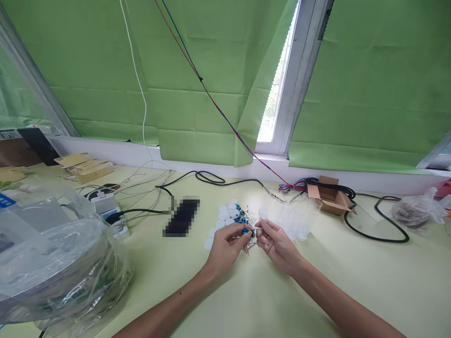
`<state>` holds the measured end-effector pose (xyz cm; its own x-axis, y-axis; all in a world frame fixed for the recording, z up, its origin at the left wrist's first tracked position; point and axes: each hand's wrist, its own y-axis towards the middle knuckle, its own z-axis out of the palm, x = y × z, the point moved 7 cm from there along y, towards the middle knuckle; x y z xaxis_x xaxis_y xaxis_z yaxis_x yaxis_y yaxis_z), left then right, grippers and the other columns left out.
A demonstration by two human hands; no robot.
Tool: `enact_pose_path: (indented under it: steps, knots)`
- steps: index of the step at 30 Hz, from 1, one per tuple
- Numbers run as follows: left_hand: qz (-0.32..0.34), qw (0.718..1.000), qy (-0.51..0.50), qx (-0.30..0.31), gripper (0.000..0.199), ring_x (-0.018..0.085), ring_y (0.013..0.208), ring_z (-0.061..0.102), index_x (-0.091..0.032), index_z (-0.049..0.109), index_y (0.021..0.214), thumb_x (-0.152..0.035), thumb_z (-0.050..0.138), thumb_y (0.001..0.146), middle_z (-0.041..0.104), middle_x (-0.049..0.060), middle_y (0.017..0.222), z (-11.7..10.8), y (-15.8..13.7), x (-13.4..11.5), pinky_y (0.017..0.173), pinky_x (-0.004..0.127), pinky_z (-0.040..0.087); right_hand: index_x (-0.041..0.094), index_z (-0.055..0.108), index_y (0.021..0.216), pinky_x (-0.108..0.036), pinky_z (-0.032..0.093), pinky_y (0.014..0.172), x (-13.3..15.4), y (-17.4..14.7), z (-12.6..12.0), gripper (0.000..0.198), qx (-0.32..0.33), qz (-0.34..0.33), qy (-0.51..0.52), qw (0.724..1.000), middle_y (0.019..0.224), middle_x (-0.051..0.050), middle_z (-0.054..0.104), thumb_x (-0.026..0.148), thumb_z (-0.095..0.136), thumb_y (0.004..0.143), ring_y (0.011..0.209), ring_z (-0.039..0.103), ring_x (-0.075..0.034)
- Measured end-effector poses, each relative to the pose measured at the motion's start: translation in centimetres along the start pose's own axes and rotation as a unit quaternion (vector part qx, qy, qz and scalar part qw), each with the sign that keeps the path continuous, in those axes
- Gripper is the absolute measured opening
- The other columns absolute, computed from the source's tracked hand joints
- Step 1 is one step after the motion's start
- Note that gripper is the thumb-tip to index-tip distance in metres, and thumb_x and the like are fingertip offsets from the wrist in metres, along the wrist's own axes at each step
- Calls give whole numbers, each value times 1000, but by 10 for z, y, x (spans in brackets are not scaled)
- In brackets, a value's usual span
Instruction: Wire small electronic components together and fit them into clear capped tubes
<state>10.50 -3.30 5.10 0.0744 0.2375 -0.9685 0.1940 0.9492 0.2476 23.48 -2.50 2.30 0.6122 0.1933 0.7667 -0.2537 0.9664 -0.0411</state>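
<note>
Above the pale green table, my left hand (227, 241) is closed in a pinch around a small blue part (245, 231) with dark and metal bits. Close beside it, the fingers of my right hand (278, 246) pinch a thin silvery metal piece (259, 228) that reaches toward the blue part. Whether the two pieces touch is too small to tell. Just beyond my fingers lies a small heap of blue and metal parts (241, 216). White round discs (223, 216) lie left of the heap, and translucent round plastic pieces (298, 227) spread out to its right.
A blurred black rectangle (183, 217) lies left of my hands. Farther left are a power strip (105, 203) with plugs and a large plastic-wrapped spool (59, 267). Black cable (239, 182) runs along the back toward an open cardboard box (331, 199). A plastic bag (417, 209) sits far right.
</note>
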Motion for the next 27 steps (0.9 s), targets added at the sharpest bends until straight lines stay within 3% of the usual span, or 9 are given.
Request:
enact_pose_path:
  steps: [8,13,17,22,27]
  knots:
    - [-22,1000,-17,-2,23,13,51,56,-14,70,87,-35,70,78,61,0,60,-3,3,1,56,27,50,19,70,84,-25,40,55,9,-1,2,29,-4,-58,-70,996,75,-1,63,45,79,74,57,52,-10]
    - [-26,999,-8,-16,25,13,51,56,-14,70,90,-36,70,78,61,0,58,-8,4,4,56,27,49,19,72,79,-29,41,56,21,-4,0,26,-41,-143,-215,965,62,0,60,44,76,76,56,52,-13]
    - [-28,1000,5,-11,24,13,51,56,-14,70,90,-34,69,79,61,0,59,-8,4,7,57,27,49,18,72,75,-30,43,54,24,-5,0,24,-41,-181,-256,949,63,-1,61,42,74,78,55,54,-14]
    - [-24,999,28,-11,24,13,53,57,-14,70,93,-34,67,80,61,0,61,-8,3,7,59,26,49,16,72,74,-27,41,49,17,-3,-3,25,-44,-153,-231,960,62,0,59,42,76,77,51,52,-12]
    - [-24,999,26,-13,24,13,53,56,-13,70,92,-34,67,80,61,0,59,-9,4,6,59,27,49,15,74,82,-23,40,48,7,-2,-4,29,-42,-82,-125,988,63,1,59,40,82,70,51,50,-9]
